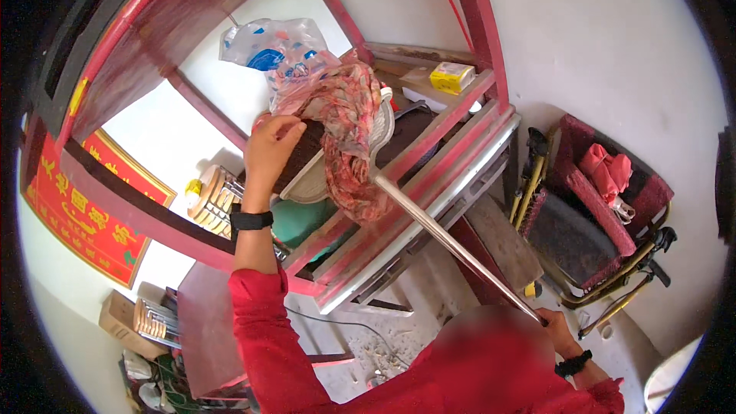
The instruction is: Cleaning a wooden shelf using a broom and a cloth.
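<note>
My right hand (558, 331), at the lower right, is closed round the lower end of a shiny metal pole (452, 245). The pole slants up and left to a crumpled red and beige patterned cloth (349, 107), which hangs bunched at its upper end. Left of the cloth my raised left hand (272, 146) has its fingers curled in; whatever lies between them is hidden. A clear plastic bag (280, 50) with blue and red prints touches the cloth's upper left. Behind the cloth a pale woven thing with a curved rim (307, 178) shows in part.
A red wooden frame (491, 23) with slatted boards surrounds the cloth. On it sits a yellow and white box (452, 77). At right stands a folding chair (575, 222) with red fabric on it. Stacked stools (218, 199) and a red table (207, 322) are at left.
</note>
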A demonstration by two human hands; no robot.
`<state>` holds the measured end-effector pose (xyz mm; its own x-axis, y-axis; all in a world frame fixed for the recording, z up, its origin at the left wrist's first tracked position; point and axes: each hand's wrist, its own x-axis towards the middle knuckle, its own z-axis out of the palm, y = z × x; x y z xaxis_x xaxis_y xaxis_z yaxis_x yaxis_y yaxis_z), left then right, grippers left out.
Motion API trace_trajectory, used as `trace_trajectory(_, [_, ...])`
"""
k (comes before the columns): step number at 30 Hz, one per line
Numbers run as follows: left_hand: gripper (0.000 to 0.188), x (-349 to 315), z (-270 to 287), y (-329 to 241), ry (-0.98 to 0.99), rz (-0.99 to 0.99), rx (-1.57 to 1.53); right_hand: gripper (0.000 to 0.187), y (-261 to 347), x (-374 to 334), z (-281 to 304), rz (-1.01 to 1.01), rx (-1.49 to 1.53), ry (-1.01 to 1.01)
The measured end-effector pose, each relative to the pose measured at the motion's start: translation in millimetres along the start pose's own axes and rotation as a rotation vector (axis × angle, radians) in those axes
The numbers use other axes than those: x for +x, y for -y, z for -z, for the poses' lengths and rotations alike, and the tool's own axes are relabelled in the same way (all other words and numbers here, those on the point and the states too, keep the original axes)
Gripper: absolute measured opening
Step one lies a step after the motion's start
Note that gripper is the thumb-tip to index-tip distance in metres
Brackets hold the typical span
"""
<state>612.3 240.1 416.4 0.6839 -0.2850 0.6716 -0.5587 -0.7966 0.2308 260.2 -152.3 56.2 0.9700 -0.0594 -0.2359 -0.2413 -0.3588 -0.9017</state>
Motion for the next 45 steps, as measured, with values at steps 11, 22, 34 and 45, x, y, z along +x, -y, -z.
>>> trace_trajectory(11, [0.031,3.9,-53.0,23.9,0.040,0.252,0.052,0.015,-12.1,-12.2,-11.3,-0.033,0.014,0.007])
trace_trajectory(22, [0.007,10.4,-32.0,21.2,-0.122,0.501,-0.663,0.017,-6.1,-23.3,-11.1,-0.024,0.080,0.032])
trace_trajectory(34, [0.002,56.0,20.7,83.8,-0.495,0.424,-0.789,0.013,-10.3,-26.0,-12.6,-0.113,0.113,0.046])
trace_trajectory(45, [0.024,36.6,30.5,139.6,-0.255,0.400,0.404,0.017,-2.8,-34.4,-5.6,-0.186,0.150,0.046])
